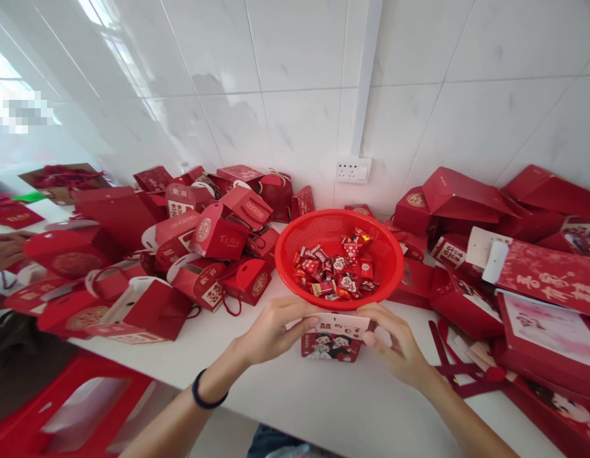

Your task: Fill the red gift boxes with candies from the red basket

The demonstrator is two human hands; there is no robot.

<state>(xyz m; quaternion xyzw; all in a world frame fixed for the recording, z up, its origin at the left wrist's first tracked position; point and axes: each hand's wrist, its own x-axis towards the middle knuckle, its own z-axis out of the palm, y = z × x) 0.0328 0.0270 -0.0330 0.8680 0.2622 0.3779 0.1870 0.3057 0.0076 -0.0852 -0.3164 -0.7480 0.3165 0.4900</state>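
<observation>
A small red gift box (332,348) with a cartoon couple printed on its front stands on the white table before me. Its pale pink top flap (341,323) is pinched at the left end by my left hand (281,327), thumb in front. On the flap's right end, my right hand (395,337) grips with thumb and fingers. Just behind the box sits a red plastic basket (340,219), holding several wrapped candies (330,270) in red, white and gold. The inside of the box is hidden from me.
Red gift boxes (221,232) are heaped on the left of the table (295,401), and more boxes (466,197) are piled at the right. Red ribbon-like strips (471,375) lie at right. Behind is a tiled wall with a socket (353,170). A red stool (68,407) stands lower left; another person's hand (6,251) shows far left.
</observation>
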